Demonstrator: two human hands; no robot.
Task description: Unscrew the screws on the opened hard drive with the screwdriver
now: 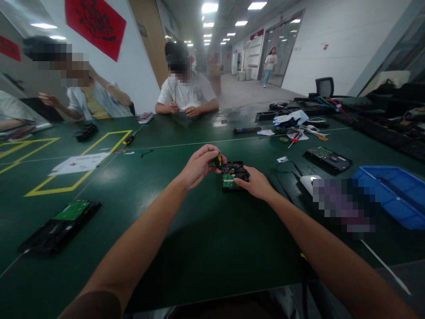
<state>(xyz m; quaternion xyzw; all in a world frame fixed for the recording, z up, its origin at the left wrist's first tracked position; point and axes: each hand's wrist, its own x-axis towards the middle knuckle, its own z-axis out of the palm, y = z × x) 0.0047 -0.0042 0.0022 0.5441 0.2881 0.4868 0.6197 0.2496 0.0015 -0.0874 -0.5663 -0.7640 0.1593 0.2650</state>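
A hard drive with a green circuit board lies on the dark green table in front of me, in a black casing. Over its upper left corner, my left hand is closed around a yellow-and-black screwdriver. The screwdriver's tip is too small to make out against the drive. My right hand grips the drive's right edge, its thumb resting on the board side.
Another drive lies at the left, and one more at the right. A blue bin stands right of a cabled white device. A yellow-black screwdriver lies near the paper sheet. Two people sit opposite; another walks behind.
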